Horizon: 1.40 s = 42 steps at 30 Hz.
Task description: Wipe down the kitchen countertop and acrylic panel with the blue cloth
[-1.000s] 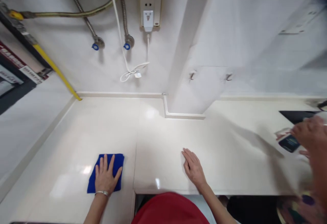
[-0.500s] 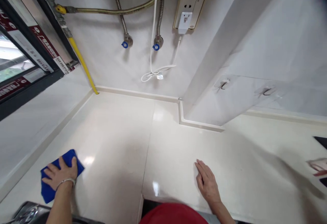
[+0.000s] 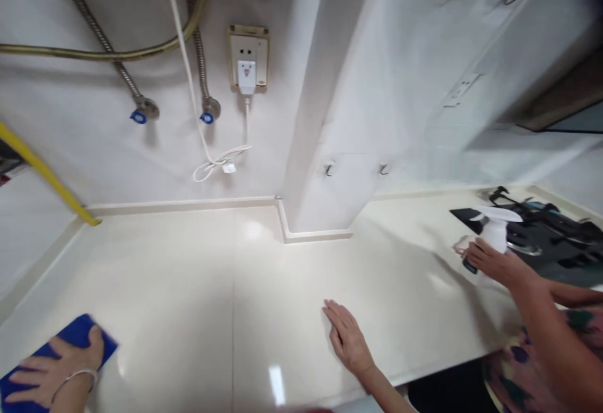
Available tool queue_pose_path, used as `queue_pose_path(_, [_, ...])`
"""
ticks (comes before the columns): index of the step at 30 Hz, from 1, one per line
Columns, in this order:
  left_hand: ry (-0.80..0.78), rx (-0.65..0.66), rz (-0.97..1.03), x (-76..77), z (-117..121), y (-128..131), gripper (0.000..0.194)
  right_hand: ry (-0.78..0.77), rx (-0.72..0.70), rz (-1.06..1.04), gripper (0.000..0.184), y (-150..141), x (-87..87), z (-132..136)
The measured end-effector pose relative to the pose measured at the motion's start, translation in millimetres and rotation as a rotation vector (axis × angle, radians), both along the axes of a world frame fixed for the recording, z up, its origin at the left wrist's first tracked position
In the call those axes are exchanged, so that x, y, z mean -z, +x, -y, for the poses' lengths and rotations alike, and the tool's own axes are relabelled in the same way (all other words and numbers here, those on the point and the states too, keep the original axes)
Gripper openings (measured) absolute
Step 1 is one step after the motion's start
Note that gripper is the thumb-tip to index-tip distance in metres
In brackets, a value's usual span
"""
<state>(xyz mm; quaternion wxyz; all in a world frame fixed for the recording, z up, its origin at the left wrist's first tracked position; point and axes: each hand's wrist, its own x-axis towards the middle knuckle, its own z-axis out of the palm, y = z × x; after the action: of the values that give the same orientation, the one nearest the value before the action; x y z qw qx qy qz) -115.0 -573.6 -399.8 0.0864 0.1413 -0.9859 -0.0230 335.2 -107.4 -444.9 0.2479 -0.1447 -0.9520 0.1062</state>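
At the lower left, my left hand lies flat with spread fingers on a blue cloth, pressing it against the white countertop. A bracelet circles that wrist. My right hand rests on the countertop near the middle, fingers stretched out side by side, with nothing in it. Part of the cloth is hidden under my left palm and cut off by the frame's edge.
At the right, a co-worker's hand is near a white spray bottle, in front of a black gas stove. A wall column juts over the counter. A yellow pipe, hoses and a plugged-in charger line the back wall.
The view has turned to the right, bringing the co-worker, spray bottle and stove into sight. My left hand still lies on the cloth, and my right hand still rests on the countertop.
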Motion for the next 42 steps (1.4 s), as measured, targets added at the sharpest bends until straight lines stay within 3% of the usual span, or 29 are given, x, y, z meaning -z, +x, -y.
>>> queue_pose_path(2, [0.136,0.036,0.02,-4.9,-46,1,0.089,-0.008,0.0,-0.003,0.062,-2,-2.6,0])
queue_pose_path(3, [0.175,0.115,0.037,-7.6,-69,4,0.091,-0.013,0.002,-0.003,0.061,-3,-4.0,0])
queue_pose_path(9, [0.078,0.628,0.057,-10.9,-190,57,0.083,-0.045,0.014,-0.017,0.063,-8,-11.8,1])
queue_pose_path(13, [-0.056,0.874,0.03,0.3,-246,107,0.079,-0.07,0.014,-0.003,0.064,-10,-16.9,0])
queue_pose_path(17, [-0.045,1.114,-0.057,14.1,-282,163,0.082,-0.101,0.02,0.019,0.064,-10,-20.6,-2])
queue_pose_path(23, [0.094,1.385,-0.164,26.8,-306,244,0.075,-0.129,0.013,0.01,0.066,-11,-18.3,-3])
queue_pose_path(27, [0.108,1.487,-0.211,29.3,-302,267,0.075,-0.148,0.002,-0.011,0.068,-12,-15.6,-4])
queue_pose_path(34, [0.093,1.6,-0.209,31.8,-288,250,0.072,-0.206,0.016,-0.02,0.066,-12,-19.3,-4])
queue_pose_path(38, [0.08,1.622,-0.09,29.7,-288,233,0.071,-0.31,0.066,-0.159,0.069,-14,-15.4,0])
queue_pose_path(40, [0.084,1.6,-0.039,26.7,-286,224,0.072,-0.357,0.154,-0.243,0.073,-11,-17.7,-10])
queue_pose_path(42, [0.099,1.559,-0.009,22.6,-282,212,0.073,-0.382,0.288,-0.32,0.078,-2,-30.4,-39])
